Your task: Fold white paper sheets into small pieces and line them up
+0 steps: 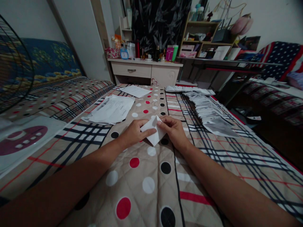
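Observation:
Between my two hands is a small piece of folded white paper (pixel 154 137), with creases running to a point at its bottom and a flap raised at its top. My left hand (pixel 135 133) pinches its left side, thumb lying across the front. On the other side, my right hand (pixel 174 130) grips the upper right edge, the thumb pressed on the flap and the fingers behind. The fingers behind the paper are partly hidden. Both hands are low over the dotted quilted bedspread (pixel 148 170).
Left of my hands lies a stack of printed sheets (pixel 112 108), with another white sheet (pixel 136 91) beyond. A long row of folded papers (pixel 203 107) lies to the right. A white plastic bag (pixel 30 135) is at far left. A dresser (pixel 132 68) stands behind the bed.

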`<state>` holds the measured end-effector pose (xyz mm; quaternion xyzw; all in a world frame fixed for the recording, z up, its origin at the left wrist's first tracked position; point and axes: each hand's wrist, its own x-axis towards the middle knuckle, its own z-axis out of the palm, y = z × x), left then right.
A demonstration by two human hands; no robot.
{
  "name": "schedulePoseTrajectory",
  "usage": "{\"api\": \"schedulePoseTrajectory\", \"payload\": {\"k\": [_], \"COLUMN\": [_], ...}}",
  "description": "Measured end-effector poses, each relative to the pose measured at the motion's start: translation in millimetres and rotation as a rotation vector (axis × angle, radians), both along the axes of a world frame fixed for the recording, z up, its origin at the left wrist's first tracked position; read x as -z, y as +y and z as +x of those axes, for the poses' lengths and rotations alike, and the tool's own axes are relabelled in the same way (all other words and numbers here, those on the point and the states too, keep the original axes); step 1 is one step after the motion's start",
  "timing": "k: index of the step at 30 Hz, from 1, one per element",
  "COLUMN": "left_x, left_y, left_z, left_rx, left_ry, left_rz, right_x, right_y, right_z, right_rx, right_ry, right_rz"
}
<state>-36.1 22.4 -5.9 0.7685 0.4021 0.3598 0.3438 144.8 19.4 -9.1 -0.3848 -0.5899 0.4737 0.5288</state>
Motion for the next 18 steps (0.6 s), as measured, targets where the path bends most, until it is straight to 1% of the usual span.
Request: {"api": "schedulePoseTrajectory", "payload": {"k": [4, 8, 11, 13, 18], "left_x": [-2.0, -2.5, -4.5, -5.5, -2.9], "left_y": [-3.0, -1.8, -1.9, -3.3, -6.8], "left_z": [2.4, 2.9, 3.3, 4.0, 5.8], "left_rx": [-0.030, -0.028, -0.060, -0.082, -0.146], "left_ry": [0.095, 0.060, 0.012, 0.002, 0.024], "left_rz": [0.057, 0.048, 0.016, 0.030, 0.241], "right_x": [-0.3, 0.1, 0.8, 1.1, 1.5], "right_y": [0.2, 0.4, 0.8, 0.9, 0.6], "right_z": [0.4, 0.5, 0.3, 0.2, 0.4], "right_rx": [-0.034, -0.049, -0.044, -0.048, -0.062], "right_ry": [0.067, 0.058, 0.057, 0.052, 0.019], "right_rz": [-0.111, -0.151, -0.157, -0.160, -0.169]}}
